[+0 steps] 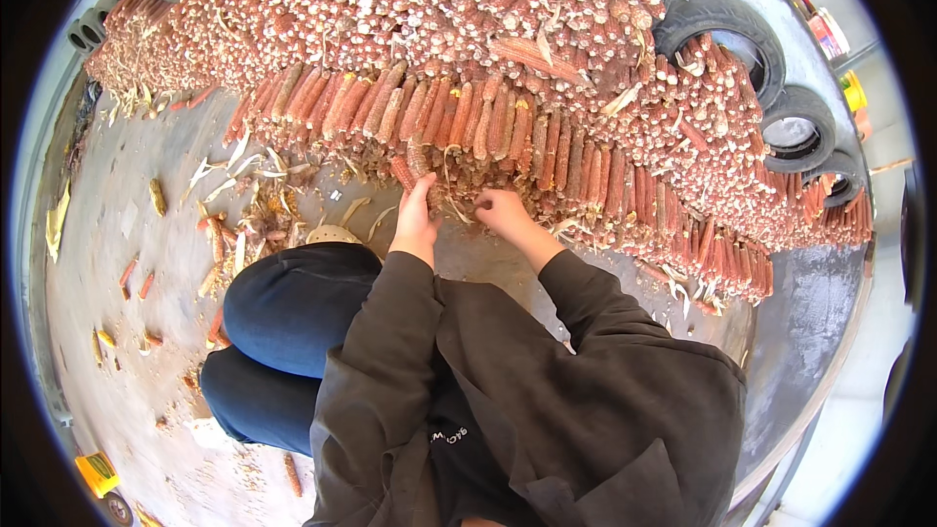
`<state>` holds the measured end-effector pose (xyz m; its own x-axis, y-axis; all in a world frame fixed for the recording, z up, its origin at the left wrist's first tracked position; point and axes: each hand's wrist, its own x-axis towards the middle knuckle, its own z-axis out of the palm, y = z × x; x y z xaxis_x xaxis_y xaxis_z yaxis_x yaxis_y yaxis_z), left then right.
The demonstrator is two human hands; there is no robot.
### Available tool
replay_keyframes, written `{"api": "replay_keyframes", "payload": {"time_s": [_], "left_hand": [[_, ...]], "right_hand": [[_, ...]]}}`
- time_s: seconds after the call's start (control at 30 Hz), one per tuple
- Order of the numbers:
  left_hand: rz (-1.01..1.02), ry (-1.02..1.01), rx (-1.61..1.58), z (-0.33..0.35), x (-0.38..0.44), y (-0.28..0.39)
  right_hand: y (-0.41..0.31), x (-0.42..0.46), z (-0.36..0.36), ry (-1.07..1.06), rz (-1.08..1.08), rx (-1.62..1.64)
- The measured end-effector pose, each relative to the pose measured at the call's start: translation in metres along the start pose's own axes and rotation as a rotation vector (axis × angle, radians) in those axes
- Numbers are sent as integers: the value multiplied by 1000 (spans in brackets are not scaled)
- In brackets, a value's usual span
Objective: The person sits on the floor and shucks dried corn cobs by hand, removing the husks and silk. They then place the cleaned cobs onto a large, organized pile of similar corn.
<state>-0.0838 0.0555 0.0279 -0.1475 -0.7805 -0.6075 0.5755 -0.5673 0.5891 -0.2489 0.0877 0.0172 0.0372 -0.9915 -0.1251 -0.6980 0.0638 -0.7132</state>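
Before me stands a long stack of reddish shelled corn cobs [468,117], its front row lying side by side with the ends towards me. My left hand [417,219] is closed around a reddish corn cob [402,172] at the foot of the stack. A second, browner cob [417,159] rises just beside it; whether the hand grips that one too is unclear. To the right, my right hand [505,211] is low by the chaff and cob bits under the front row, fingers curled. Its fingertips are partly hidden, so anything between them cannot be made out.
Old tyres [732,36] prop the pile along the wall. Husks and kernels [267,212] litter the concrete floor [176,263] on the left, with several loose cobs. My bent knee [293,307] is close by. A yellow container [97,474] stands at lower left.
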Motion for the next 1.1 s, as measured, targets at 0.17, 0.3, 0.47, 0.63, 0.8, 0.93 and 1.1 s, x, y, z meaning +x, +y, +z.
{"api": "replay_keyframes", "payload": {"time_s": [0.17, 0.3, 0.47, 0.63, 0.8, 0.93, 1.1], "left_hand": [[-58, -81, 100, 9, -9, 2], [96, -280, 446, 7, -5, -3], [116, -386, 554, 7, 4, -19], [-1, -172, 547, 7, -1, -11], [-60, -71, 549, 1, -7, -4], [-98, -83, 564, 7, -9, -2], [-82, -47, 523, 4, -9, -1]], "right_hand": [[42, 1, -4, 82, -15, -393], [-26, 7, -11, -95, 430, 914], [-33, 11, -12, -151, 455, 853], [-1, -7, -36, 121, 471, 763], [50, -5, -73, 436, 527, 627], [100, 23, -89, 519, 481, 450], [89, 54, -104, 561, 506, 504]]}}
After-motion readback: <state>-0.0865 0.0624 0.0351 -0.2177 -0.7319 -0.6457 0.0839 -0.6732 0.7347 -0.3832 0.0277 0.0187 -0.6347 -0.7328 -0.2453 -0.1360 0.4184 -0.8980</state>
